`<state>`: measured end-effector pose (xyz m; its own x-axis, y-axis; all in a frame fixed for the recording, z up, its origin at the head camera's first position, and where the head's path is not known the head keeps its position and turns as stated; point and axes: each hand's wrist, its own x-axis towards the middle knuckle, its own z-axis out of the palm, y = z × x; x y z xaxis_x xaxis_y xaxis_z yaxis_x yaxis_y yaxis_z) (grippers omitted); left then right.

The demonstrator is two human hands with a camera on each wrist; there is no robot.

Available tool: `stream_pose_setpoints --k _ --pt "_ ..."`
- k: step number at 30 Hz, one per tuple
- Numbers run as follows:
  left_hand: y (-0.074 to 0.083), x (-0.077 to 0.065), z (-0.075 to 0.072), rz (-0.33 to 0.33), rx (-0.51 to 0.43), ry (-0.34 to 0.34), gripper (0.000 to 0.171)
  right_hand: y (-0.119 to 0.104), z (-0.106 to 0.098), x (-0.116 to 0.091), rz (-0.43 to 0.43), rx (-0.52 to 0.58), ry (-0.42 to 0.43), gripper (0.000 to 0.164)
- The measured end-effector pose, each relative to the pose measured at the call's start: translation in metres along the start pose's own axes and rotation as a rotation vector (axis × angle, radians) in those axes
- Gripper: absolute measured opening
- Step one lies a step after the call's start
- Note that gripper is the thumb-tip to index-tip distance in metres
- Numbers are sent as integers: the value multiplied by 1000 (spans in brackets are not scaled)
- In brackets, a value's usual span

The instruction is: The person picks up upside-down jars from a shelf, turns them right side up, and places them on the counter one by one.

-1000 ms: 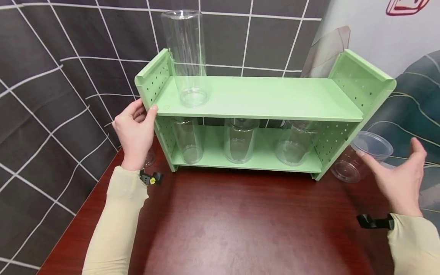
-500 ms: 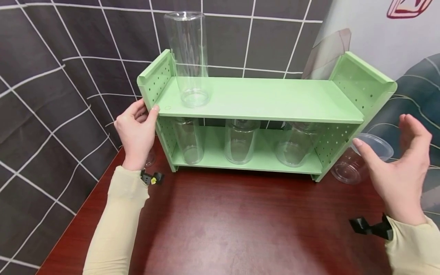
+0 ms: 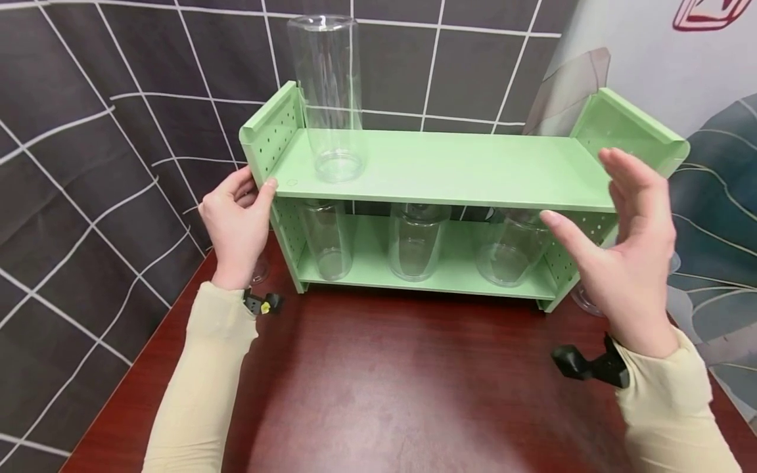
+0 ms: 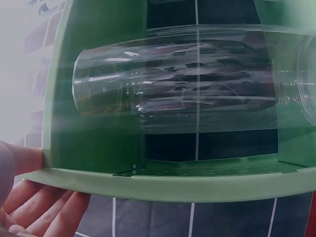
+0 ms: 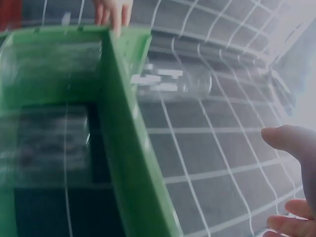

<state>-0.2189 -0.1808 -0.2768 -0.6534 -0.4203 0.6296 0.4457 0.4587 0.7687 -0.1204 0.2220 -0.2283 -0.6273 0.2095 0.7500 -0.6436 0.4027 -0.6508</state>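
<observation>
A green two-tier rack (image 3: 449,171) stands on the table. My left hand (image 3: 239,226) grips its left side panel, thumb at the front edge and fingers behind. On the top tier, near that side, a tall clear cylinder (image 3: 328,92) stands upright. Below it, the lower tier bears three clear containers: a narrow one (image 3: 330,253), a middle one (image 3: 414,253) and a wider one (image 3: 510,259). My right hand (image 3: 633,256) is raised before the rack's right end, thumb and fingers spread apart, holding nothing. It hides most of a clear plastic cup (image 3: 585,302).
The dark red wooden table (image 3: 402,381) spreads in front of the rack. A dark cloth with a white grid (image 3: 396,72) hangs behind and to the left. Left of the rack, past my left wrist, a clear round base (image 3: 259,270) shows. Patterned blue-grey fabric (image 3: 721,210) hangs at right.
My right hand has moved up and leftward from beside the plastic cup to in front of the rack's right end, fingers still spread. My left hand has kept its grip on the rack.
</observation>
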Motion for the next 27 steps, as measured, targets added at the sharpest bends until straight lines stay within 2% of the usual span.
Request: stream_pose_setpoints --k 4,9,14,21,27 --pt "0 0 1 4 -1 -4 30 -9 19 13 -2 1 -90 72" --pt "0 0 0 0 -1 6 30 -24 52 34 -6 -15 -233 72" --pt "1 1 0 -3 -2 5 29 -18 91 57 26 -41 -401 79" --pt "1 2 -1 14 5 14 30 -6 145 84 150 -230 -627 106" --pt "1 1 -1 8 7 5 30 -6 177 87 271 -229 -725 116"
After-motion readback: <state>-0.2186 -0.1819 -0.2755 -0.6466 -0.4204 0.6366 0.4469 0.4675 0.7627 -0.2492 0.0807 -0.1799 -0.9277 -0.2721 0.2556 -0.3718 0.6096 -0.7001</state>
